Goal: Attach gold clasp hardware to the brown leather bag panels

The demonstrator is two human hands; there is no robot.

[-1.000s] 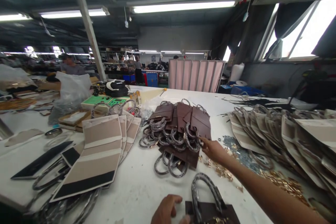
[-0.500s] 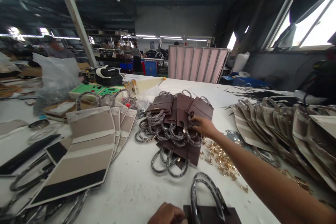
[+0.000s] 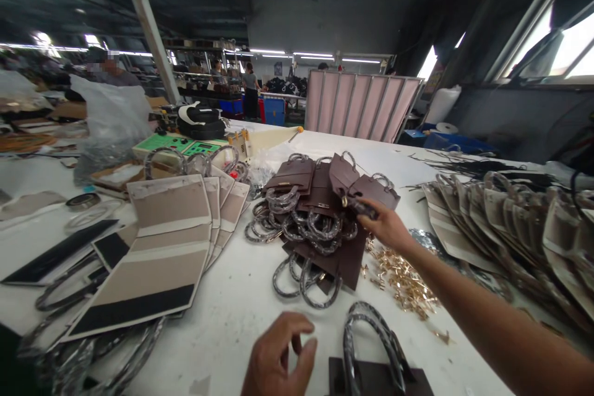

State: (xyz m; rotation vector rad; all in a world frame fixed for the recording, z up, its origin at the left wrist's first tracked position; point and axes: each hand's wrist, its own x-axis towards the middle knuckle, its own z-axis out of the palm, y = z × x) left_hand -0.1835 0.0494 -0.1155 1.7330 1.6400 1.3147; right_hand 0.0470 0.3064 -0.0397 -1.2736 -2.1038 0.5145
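My right hand (image 3: 383, 224) reaches out to a pile of dark brown bag panels. Its fingers are closed round the plastic-wrapped bag handle (image 3: 364, 208) of one panel, which is tilted up at the pile's right side. The other brown panels (image 3: 291, 174) overlap, with wrapped loop handles (image 3: 323, 227) lying across them. My left hand (image 3: 281, 356) hovers low in front, thumb and fingers curved apart with nothing between them. To its right lies another brown bag piece (image 3: 346, 377) with two upright wrapped handles, cut off by the lower frame edge.
Gold metal fasteners (image 3: 406, 278) lie scattered right of the pile. Beige-lined panels (image 3: 162, 247) are stacked at left, and more beige panels (image 3: 452, 229) stand in a row at right. A green control box (image 3: 162, 143) sits behind. A person (image 3: 114, 68) is at far left.
My left hand has come off the near bag piece and its fingers have parted. My right hand has raised the handle and tilted its panel. The view has shifted slightly.
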